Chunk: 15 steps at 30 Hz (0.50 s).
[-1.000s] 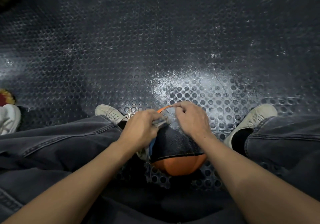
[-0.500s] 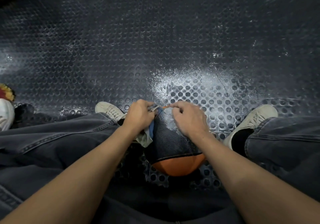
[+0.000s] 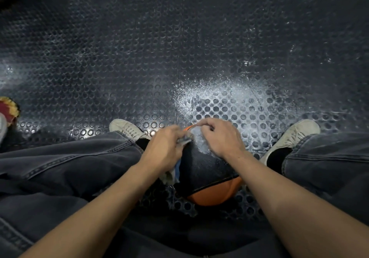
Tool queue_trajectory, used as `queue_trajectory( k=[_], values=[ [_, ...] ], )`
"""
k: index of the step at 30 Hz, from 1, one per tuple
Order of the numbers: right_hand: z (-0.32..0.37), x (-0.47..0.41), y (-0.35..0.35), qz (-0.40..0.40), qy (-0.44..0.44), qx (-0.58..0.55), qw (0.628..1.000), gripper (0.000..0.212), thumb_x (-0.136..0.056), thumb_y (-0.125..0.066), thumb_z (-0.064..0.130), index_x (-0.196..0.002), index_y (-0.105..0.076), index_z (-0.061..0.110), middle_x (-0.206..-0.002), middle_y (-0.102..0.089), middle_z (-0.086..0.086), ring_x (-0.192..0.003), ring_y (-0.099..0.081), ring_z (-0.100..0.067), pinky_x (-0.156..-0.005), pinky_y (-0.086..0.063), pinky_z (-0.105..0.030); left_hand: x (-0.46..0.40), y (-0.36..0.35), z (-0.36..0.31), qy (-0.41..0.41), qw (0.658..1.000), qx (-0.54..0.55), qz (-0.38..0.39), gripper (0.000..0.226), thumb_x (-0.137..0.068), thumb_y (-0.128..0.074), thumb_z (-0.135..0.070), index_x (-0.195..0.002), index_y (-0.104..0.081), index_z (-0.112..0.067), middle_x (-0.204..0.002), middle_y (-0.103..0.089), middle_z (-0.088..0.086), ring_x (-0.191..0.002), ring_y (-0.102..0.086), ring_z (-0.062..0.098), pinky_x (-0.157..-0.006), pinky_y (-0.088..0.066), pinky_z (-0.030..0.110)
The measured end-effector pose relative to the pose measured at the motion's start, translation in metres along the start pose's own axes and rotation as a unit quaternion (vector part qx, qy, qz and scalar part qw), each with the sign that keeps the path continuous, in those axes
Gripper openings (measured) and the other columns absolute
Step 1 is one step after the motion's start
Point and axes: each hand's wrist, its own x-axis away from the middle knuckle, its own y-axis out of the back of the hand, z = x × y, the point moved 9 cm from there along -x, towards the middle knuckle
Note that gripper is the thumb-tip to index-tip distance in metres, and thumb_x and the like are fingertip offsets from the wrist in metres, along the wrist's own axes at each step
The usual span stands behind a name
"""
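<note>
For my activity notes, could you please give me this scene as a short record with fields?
setting: dark studded floor, person seated with legs apart
ball: orange and black, on the floor between the left shoe and right shoe
left hand: grips a cloth against the ball's upper left side
right hand: holds the ball's top, fingers curled
residue: white patch on the ball beside the right hand; white speckles on the floor beyond
</note>
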Motion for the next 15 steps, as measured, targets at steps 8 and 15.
queue_trajectory(
  k=[8,15],
  values=[
    [0.007,0.001,-0.004,0.004,0.017,0.023,1.000,0.027,-0.102,-0.042,0.031,-0.116,-0.065,0.033,-0.066,-0.057,0.014,-0.046,-0.042,-0.001,-0.056,-0.035,-0.016,-0.007,0.000,0.023,0.093,0.996,0.010,-0.002,0.013,-0.089,-0.064,-0.018,-0.078,-0.070,-0.022,-0.076,-0.063,-0.005,-0.074,-0.061,0.018,-0.068,-0.049,0.031],
    [0.017,0.006,0.006,-0.053,0.011,0.065,0.996,0.028,-0.099,-0.041,0.029,-0.103,-0.069,0.026,-0.076,-0.060,0.012,-0.065,-0.054,-0.006,-0.095,-0.048,-0.039,-0.006,0.007,0.032,0.165,0.984,0.010,-0.058,0.013,-0.090,-0.063,-0.032,-0.085,-0.073,-0.025,-0.072,-0.065,0.000,-0.074,-0.064,0.024,-0.063,-0.044,0.030]
  ],
)
